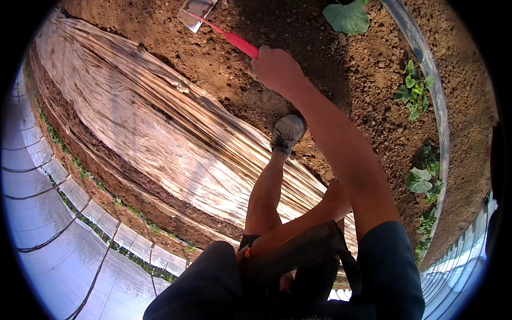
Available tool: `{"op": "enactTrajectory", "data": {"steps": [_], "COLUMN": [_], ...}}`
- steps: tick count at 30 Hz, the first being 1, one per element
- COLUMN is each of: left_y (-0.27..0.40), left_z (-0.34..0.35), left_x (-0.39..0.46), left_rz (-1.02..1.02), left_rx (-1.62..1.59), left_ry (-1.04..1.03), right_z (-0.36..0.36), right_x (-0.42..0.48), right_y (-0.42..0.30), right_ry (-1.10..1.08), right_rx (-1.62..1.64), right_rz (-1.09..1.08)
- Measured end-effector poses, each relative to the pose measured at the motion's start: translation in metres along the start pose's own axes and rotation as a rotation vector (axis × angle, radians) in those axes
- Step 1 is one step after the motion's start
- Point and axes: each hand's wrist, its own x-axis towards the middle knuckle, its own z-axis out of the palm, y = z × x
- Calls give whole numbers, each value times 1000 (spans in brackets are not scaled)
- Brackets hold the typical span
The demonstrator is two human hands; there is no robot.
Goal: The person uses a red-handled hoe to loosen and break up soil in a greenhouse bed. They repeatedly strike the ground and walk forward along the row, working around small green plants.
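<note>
My right hand is closed around the red handle of a hand tool. The tool's thin red shaft reaches up and left to a flat, soil-stained metal blade at the top, over bare soil. My left forearm crosses low in front of me, and my left hand lies partly hidden behind the right arm near its elbow. Its fingers and anything in them cannot be made out. A large green leaf shows at the top, right of the tool.
Crumpled pale plastic sheeting covers the ground on the left and under my leg. My soiled shoe is at its edge. A long grey hose or pipe curves down the right, beside leafy plants. Translucent greenhouse film borders the lower left.
</note>
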Motion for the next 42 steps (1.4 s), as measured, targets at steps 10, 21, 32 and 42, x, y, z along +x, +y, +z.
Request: {"op": "enactTrajectory", "data": {"steps": [10,21,32,42], "left_y": [-25,-33,-56,-74], "left_z": [53,99,155,168], "left_x": [-20,-28,-42,-40], "left_rz": [269,11,-48,61], "left_rx": [564,1104,1173,1196], "left_ry": [75,-777,-829,-886], "right_z": [68,139,139,179], "right_x": [-252,-436,-427,-368], "right_y": [182,338,402,446], "right_ry": [153,131,283,348], "right_rx": [154,310,396,579], "right_rz": [192,623,505,751]}}
